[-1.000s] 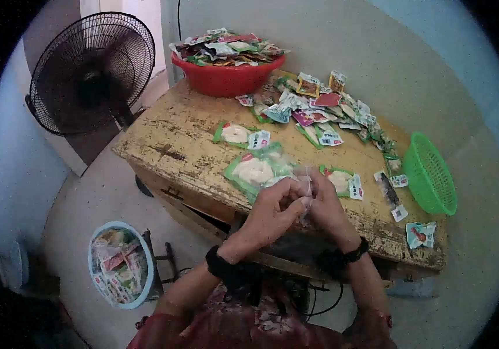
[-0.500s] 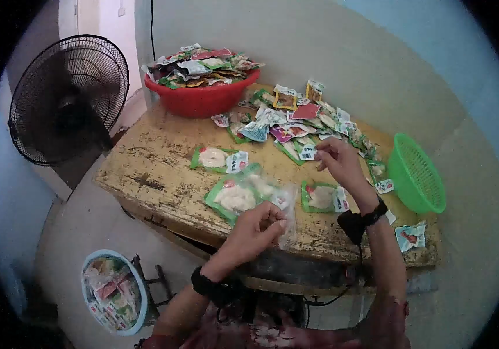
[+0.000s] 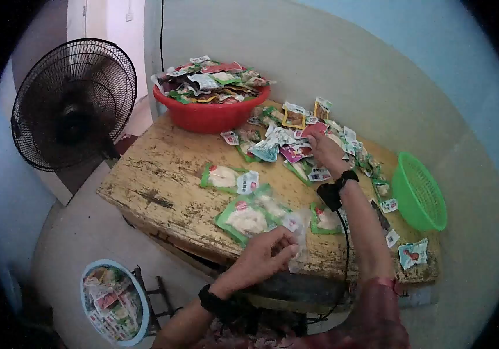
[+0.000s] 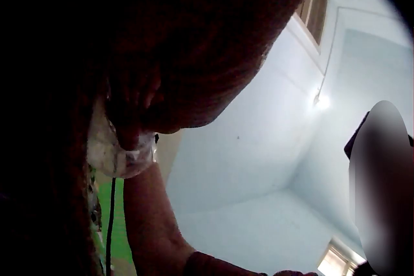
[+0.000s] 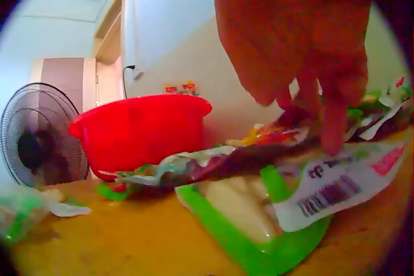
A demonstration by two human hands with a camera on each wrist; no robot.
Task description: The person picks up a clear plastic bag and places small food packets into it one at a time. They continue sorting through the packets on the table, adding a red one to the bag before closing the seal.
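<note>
My left hand [image 3: 264, 256] pinches the edge of a clear plastic bag [image 3: 300, 235] at the table's front edge; the left wrist view shows the crinkled plastic [image 4: 132, 163] by its fingers. Green-edged packets of pale food [image 3: 246, 221] lie beside and partly under the bag. Farther back, my right hand [image 3: 326, 152] reaches over the heap of packets, its fingertips at a red packet [image 3: 313, 129]. In the right wrist view its fingers [image 5: 333, 127] point down, spread slightly apart, just behind a green-edged packet with a barcode label [image 5: 330, 195].
A red basin [image 3: 211, 116] piled with packets stands at the back left, a green basket [image 3: 418, 192] at the right. Single packets [image 3: 221, 176] lie on the worn yellow table [image 3: 139, 168]. Below left is a blue-rimmed basin [image 3: 143, 291] of packets; a fan [image 3: 75, 110] stands behind.
Both hands were together at the bag's opening. The right hand has let go and moved away to the heap at the back; the left hand stays at the front with the bag.
</note>
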